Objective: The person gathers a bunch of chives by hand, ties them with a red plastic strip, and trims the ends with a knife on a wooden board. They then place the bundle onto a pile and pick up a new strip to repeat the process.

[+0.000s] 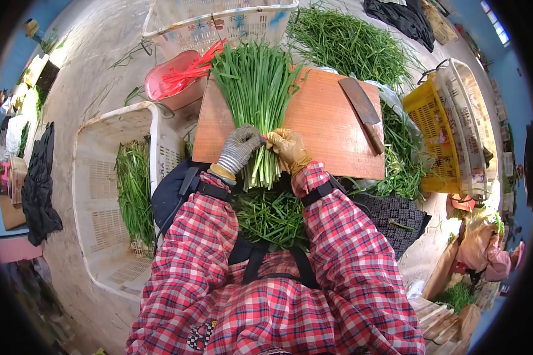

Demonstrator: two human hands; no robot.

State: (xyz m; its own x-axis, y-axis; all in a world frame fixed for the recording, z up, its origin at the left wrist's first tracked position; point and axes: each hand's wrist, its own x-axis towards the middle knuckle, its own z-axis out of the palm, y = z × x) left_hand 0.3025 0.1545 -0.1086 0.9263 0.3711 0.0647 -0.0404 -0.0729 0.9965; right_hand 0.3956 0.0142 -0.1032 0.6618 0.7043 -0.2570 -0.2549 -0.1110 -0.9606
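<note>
A thick bunch of garlic chives [251,83] lies on a brown wooden board [317,118], its leaves pointing away from me and its pale cut stems towards me. My left hand [240,145], in a grey striped glove, is closed at the left side of the stems. From the right, my right hand [289,148], in a tan rubber glove, pinches at the front of the bunch. A bit of red tie [265,137] shows between the fingertips of both hands; the rest is hidden. On the board's right side rests a cleaver [361,106].
Red ties [186,74] fill a pink basin [154,83]. A white crate [89,195] with chives [133,189] stands left, another crate [219,26] behind. Loose chives [352,44] lie beyond the board, and more [269,219] in my lap. A yellow crate [432,136] stands right.
</note>
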